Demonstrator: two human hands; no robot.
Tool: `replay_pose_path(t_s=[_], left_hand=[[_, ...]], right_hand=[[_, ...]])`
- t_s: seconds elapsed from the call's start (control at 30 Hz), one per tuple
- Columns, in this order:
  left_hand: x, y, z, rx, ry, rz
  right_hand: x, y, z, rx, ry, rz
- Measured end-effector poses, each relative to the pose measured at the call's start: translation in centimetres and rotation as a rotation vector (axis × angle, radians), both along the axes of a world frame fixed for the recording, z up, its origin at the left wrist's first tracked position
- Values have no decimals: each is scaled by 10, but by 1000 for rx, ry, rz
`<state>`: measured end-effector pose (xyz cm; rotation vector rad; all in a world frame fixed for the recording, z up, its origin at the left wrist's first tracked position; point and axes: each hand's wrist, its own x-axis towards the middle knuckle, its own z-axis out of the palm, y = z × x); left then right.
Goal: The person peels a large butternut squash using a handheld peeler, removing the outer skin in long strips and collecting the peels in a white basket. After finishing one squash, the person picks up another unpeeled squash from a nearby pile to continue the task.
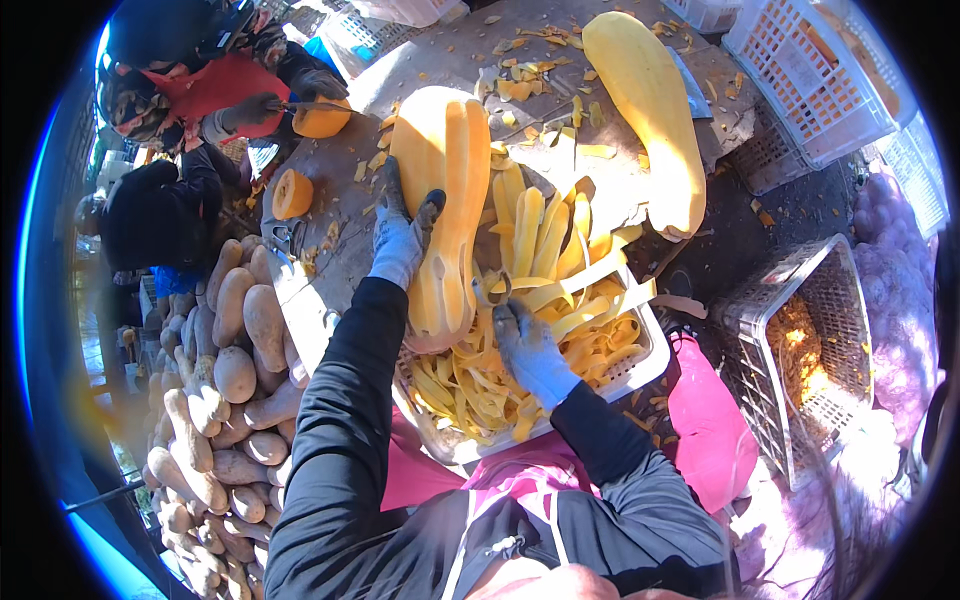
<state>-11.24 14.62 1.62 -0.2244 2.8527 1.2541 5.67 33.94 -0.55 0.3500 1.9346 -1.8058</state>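
A large, mostly peeled butternut squash lies lengthwise before me, its near end over a white plastic crate. My left hand, in a grey work glove, grips its left side with the thumb on top. Just right of the squash, my gloved right hand holds a peeler, its head close to the flesh. Long yellow strips of peel fill the crate and pile up beyond the peeler. Some darker skin stays on the squash's near end.
Another peeled squash rests at the table's far right. Across the left corner, a gloved co-worker's hand holds a knife at a cut squash piece. Unpeeled squashes are heaped left; a tilted crate stands right.
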Motion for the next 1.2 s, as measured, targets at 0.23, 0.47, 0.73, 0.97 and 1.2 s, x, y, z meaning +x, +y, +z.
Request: replay_pose_path(t_s=[0.23, 0.47, 0.73, 0.97, 1.2], left_hand=[[-6, 23, -13, -255, 86, -62], [11, 14, 1, -216, -44, -28], [5, 27, -4, -185, -49, -30], [30, -2, -13, 1027, -260, 94], [30, -18, -26, 1037, -144, 137]], right_hand=[[-237, 28, 25, 499, 235, -50], [-62, -22, 20, 382, 149, 196], [76, 10, 6, 192, 9, 492], [-73, 6, -59, 286, 299, -377], [-126, -56, -55, 151, 323, -452]])
